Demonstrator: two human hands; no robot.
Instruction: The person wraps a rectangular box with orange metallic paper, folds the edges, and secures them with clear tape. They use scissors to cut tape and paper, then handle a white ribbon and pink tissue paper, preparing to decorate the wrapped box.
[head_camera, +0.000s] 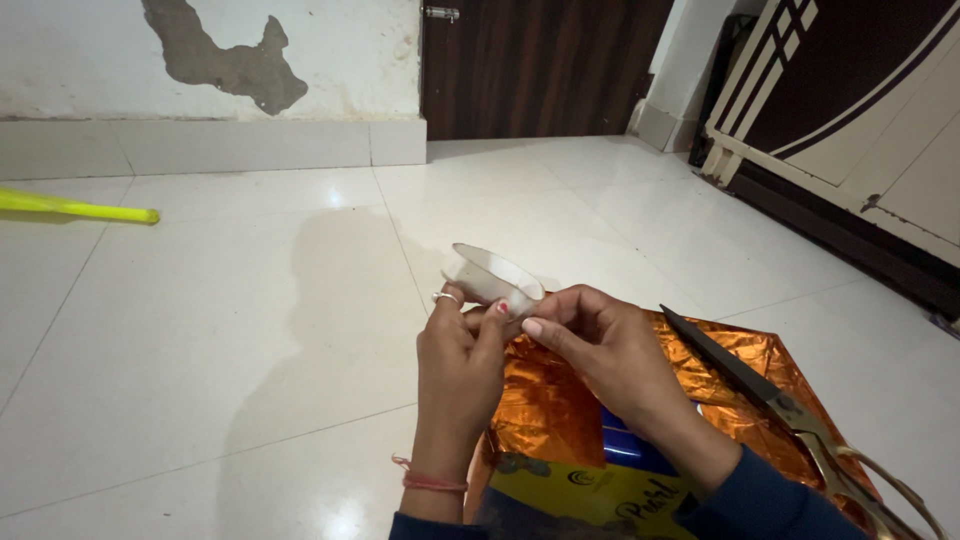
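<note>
A yellow stick (75, 206) is seen at far left, lying on the white tiled floor (250, 330), well apart from the hands. Behind it, a white wall with a patch of peeled paint (225, 60) is seen, then a dark wooden door (535, 65).

At centre, a roll of clear tape (492, 280) is held up above the floor between both hands. The left hand (460, 365) is closed around the roll's near side, a ring on one finger and a red thread at the wrist. The right hand (600, 345) is pinched shut on the roll's right edge, thumb and forefinger pressed together.

Risks, as judged: the tape end could be lost back onto the roll or stuck to the fingers (535, 325) if the pinch slips; the thin roll could be crushed by a tight grip.

Below the hands, a box partly wrapped in orange foil (555, 410) is seen. Large scissors (790, 410) lie across the foil just right of the right wrist, blades pointing up and left; a forearm dropped there could be nicked, or the foil torn. At far right, a dark and cream cabinet (860, 110) is seen.
</note>
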